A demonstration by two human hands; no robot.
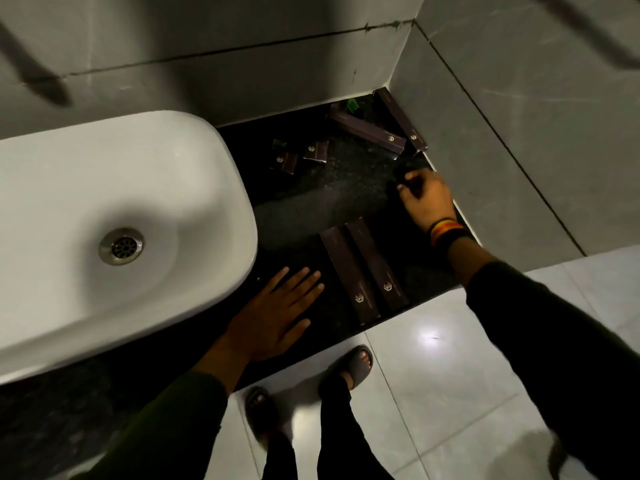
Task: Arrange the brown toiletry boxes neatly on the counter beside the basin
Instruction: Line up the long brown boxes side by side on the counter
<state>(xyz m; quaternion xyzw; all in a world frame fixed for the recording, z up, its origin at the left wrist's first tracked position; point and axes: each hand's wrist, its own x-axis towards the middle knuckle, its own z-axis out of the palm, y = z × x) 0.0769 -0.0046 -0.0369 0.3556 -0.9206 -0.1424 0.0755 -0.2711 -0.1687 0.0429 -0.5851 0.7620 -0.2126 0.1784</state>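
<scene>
Two long brown boxes [363, 268] lie side by side near the front edge of the dark counter [311, 195]. Two more long brown boxes [369, 129] lie crossed at an angle in the far corner. Two small brown boxes [301, 155] sit scattered behind the basin's right end. My left hand [277, 313] rests flat and open on the counter, just left of the paired boxes. My right hand [424, 197] hovers by the right wall with fingers curled around something small and dark; what it is stays unclear.
The white basin [114, 220] fills the left side, its rim overhanging the counter. Grey tiled walls close the back and right. A small green item [353, 105] lies in the far corner. Below the counter edge are the floor tiles and my sandalled feet [349, 368].
</scene>
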